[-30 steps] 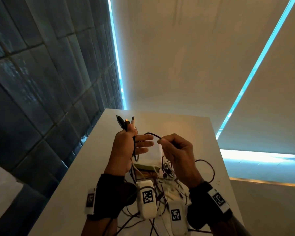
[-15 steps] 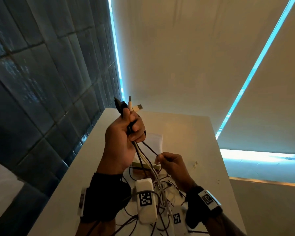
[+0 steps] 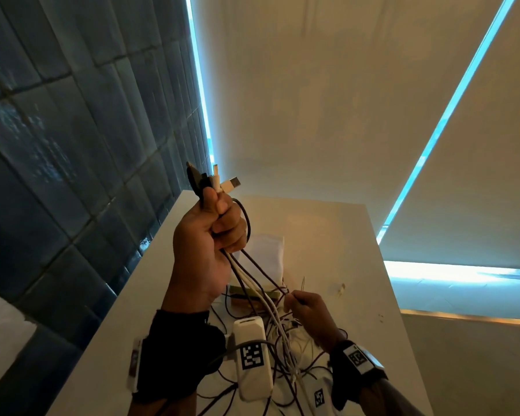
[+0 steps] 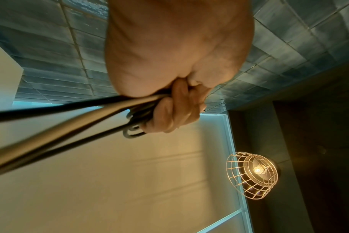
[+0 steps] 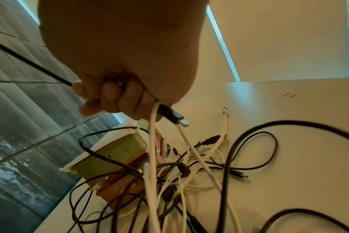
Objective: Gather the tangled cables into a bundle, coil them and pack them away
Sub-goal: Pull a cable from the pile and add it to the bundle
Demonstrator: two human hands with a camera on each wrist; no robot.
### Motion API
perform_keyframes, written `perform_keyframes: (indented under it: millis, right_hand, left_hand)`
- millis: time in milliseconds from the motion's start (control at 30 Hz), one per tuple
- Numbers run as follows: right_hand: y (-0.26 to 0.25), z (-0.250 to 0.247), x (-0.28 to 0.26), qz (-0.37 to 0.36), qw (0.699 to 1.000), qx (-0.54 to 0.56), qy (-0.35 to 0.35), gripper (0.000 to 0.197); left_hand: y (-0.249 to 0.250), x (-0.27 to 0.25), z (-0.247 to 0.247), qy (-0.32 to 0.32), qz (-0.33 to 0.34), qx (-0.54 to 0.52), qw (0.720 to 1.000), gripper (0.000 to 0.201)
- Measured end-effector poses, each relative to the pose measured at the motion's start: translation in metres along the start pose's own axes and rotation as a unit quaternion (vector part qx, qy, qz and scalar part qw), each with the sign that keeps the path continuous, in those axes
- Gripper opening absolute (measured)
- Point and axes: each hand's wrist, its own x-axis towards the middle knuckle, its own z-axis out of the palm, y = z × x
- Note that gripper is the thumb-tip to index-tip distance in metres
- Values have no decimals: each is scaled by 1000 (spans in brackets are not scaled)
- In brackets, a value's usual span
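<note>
My left hand [image 3: 219, 226] is raised above the white table [image 3: 342, 250] and grips several black and white cables near their ends. Their USB plugs [image 3: 222, 183] stick out above the fist. The strands hang down into the tangled cables [image 3: 278, 340] on the table. In the left wrist view the left hand [image 4: 175, 110] has its fingers curled round the cable bundle [image 4: 86, 115]. Low beside the tangle, my right hand [image 3: 297, 303] pinches a dark cable. In the right wrist view the right hand [image 5: 118, 97] holds that black cable, a white strand and a black USB plug [image 5: 170, 115] above the tangle [image 5: 179, 173].
A white pouch [image 3: 267, 253] lies on the table behind the cables. A green and brown box [image 5: 114, 151] sits at the tangle's left edge. A dark tiled wall [image 3: 72, 145] runs along the table's left side. A wire-cage lamp [image 4: 253, 175] hangs overhead.
My left hand closed round the cable ends and lifted them high. My right hand slid down the dark cable to just above the tangle.
</note>
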Motion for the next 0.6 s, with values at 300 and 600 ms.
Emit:
perform_keyframes:
  millis: [300, 600]
  right_hand:
    - [-100, -14, 8, -56, 973, 189, 121, 13]
    - [-135, -9, -7, -222, 959, 176, -16, 12]
  left_hand:
    - [-11, 4, -7, 120, -73, 138, 980, 36]
    - [-19, 6, -1, 161, -140, 187, 959, 35]
